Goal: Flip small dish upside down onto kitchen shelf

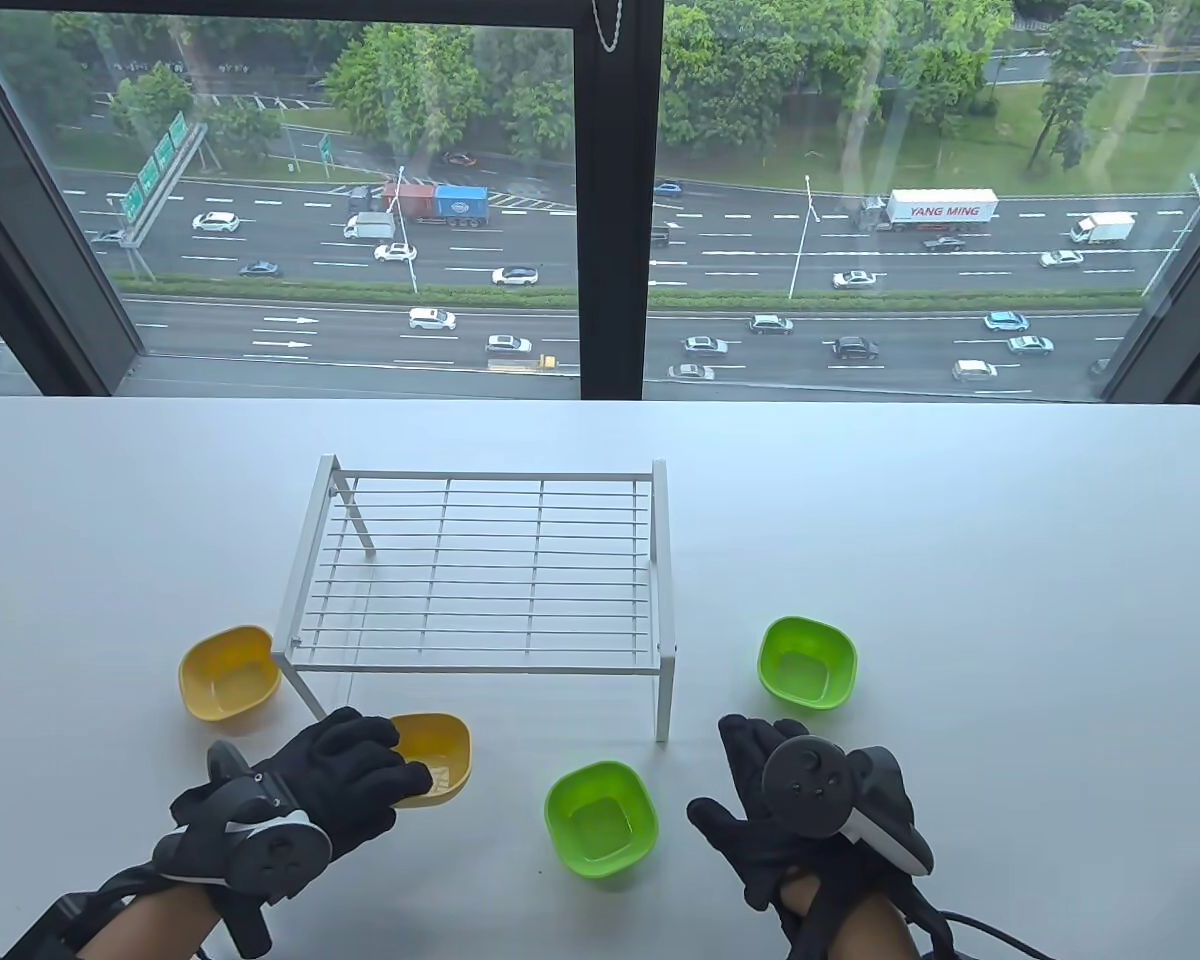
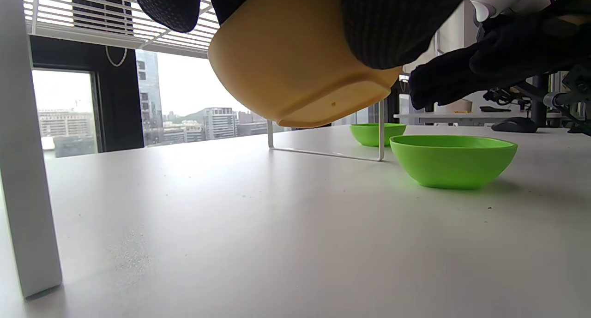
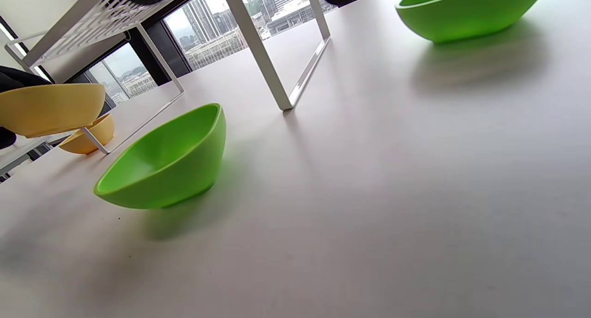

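My left hand [image 1: 360, 765] grips a small yellow dish [image 1: 442, 757] by its rim, in front of the shelf's front left leg. In the left wrist view the dish [image 2: 295, 73] hangs tilted above the table, clear of it, with my fingers [image 2: 392, 27] over its side. It also shows in the right wrist view [image 3: 46, 108]. The white wire kitchen shelf [image 1: 480, 575] stands mid-table with nothing on its top. My right hand [image 1: 760, 800] is open and empty, flat above the table between the two green dishes.
A second yellow dish [image 1: 228, 672] sits left of the shelf. One green dish [image 1: 600, 818] sits at front centre and shows in the wrist views [image 2: 452, 160] [image 3: 168, 163]. Another green dish [image 1: 808, 662] sits right of the shelf. A window lies beyond the table's far edge.
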